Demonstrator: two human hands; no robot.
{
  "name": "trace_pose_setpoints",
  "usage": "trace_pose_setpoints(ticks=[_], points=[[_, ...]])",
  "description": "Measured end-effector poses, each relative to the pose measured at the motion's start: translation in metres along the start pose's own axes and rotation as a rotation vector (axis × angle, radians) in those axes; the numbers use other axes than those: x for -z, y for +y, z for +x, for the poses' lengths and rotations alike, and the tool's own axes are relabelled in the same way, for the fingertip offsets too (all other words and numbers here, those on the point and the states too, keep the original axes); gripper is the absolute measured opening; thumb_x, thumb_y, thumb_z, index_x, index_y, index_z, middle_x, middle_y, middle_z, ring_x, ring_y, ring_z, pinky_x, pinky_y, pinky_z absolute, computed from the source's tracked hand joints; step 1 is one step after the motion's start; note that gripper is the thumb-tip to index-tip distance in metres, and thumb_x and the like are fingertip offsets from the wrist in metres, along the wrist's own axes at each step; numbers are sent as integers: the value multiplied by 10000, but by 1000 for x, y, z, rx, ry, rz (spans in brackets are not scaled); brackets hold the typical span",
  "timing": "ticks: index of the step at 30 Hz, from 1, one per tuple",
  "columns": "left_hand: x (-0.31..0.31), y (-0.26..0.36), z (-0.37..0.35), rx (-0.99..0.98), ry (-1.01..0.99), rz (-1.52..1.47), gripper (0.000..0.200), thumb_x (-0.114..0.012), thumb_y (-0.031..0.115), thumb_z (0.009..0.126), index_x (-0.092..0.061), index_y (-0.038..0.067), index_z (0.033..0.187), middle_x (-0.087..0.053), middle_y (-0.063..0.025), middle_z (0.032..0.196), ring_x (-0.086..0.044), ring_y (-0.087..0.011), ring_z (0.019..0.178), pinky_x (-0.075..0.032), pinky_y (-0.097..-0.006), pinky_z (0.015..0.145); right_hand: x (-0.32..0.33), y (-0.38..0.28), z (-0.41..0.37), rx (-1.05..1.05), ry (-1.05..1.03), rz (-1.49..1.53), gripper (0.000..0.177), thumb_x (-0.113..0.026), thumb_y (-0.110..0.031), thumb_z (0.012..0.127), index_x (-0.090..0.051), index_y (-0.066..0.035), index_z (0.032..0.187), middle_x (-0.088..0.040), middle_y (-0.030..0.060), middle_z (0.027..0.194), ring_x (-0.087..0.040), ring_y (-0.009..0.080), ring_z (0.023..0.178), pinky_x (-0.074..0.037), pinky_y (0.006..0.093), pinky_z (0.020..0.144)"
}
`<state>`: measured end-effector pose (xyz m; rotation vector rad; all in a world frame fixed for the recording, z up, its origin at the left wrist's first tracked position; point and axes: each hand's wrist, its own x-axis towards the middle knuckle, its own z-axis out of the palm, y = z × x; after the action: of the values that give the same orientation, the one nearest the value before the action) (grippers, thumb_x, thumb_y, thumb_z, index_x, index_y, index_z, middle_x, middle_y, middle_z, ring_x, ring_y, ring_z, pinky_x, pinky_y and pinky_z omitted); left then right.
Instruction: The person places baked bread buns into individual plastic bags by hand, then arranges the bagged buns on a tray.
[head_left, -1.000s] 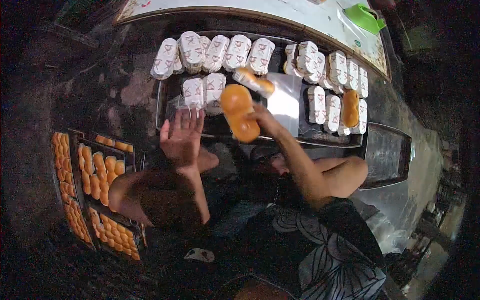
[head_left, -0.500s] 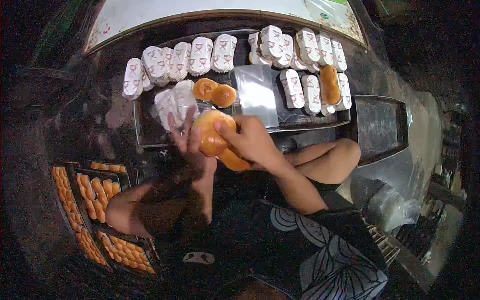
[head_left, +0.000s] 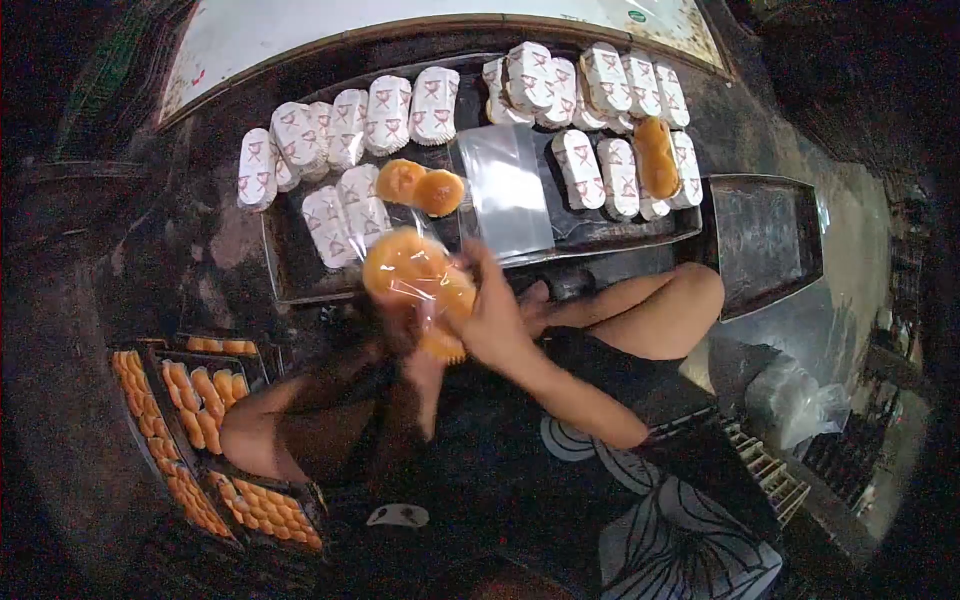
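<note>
At centre, 6 o'clock of dark metal tray: golden round buns in clear plastic bag. Right hand fingers clasp them. Left hand sits beneath, grip unclear. Best held lightly, uncrushed.

Just behind the grip on the clear-bagged golden round buns, two bare golden buns lie on the dark rectangular metal tray. Flat clear plastic bags lie behind-right of it. Black crates of orange buns sit left, nearer the person.
</note>
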<state>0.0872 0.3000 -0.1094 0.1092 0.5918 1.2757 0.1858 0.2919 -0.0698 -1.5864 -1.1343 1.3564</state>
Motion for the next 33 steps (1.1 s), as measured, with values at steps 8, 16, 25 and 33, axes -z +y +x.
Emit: trace_pose_setpoints(ticks=[8, 16, 25, 33], points=[[-3, -12, -7, -21, 290, 54, 461, -526, 251, 830, -359, 110, 1235, -460, -52, 1149, -447, -175, 1046, -370, -348, 889, 3, -1, 11, 379, -36, -353, 635, -569, -115, 730, -265, -56, 1285, -441, 197, 1108, -528, 325, 902, -445, 340, 725], [64, -56, 61, -769, -293, 2000, 451, -604, 207, 700, -470, 11, 1083, -503, -179, 1056, -465, -339, 1010, -370, -382, 890, 60, -112, 159, 845, 607, -442, 494, -599, -236, 722, -458, 13, 1125, -506, 251, 1055, -521, 350, 939, -432, 396, 763], [37, -7, 61, -55, -476, 2234, 103, -608, 116, 669, -627, 84, 766, -565, -118, 733, -572, -270, 716, -456, -370, 621, 45, 84, -4, -47, -316, -379, 256, -590, -244, 781, -512, -5, 736, -567, 132, 710, -568, 220, 742, -414, 350, 714], [-25, -15, 28, -342, -114, 1452, 92, -598, 45, 702, -611, 4, 783, -527, -105, 687, -544, -221, 622, -425, -286, 570, 50, 48, 13, -396, -113, 164, 333, -495, -149, 815, -506, -37, 1129, -549, 61, 569, -495, 137, 398, -413, 287, 411]])
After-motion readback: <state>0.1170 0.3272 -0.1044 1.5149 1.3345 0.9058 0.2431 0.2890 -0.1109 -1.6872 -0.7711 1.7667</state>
